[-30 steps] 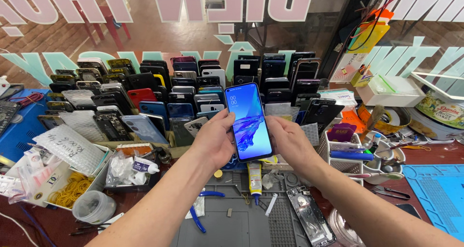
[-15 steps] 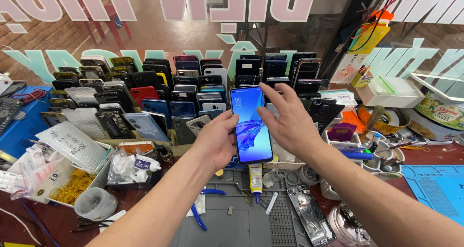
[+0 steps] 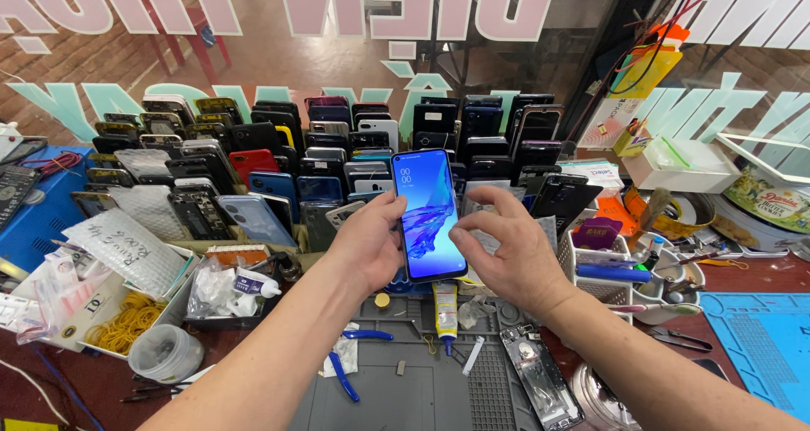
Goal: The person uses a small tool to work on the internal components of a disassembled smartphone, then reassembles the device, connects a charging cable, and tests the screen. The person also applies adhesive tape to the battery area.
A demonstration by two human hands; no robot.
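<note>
Both hands meet at a lit smartphone (image 3: pixel 429 216) held upright above the grey repair mat (image 3: pixel 405 389). Left hand (image 3: pixel 369 247) grips its left edge, fingers curled behind. Right hand (image 3: pixel 510 258) pinches the right edge between thumb and fingertips. Rows of phones (image 3: pixel 278 157) stand behind; blue pliers (image 3: pixel 346 372) and a glue tube (image 3: pixel 445 311) lie on the mat.
</note>
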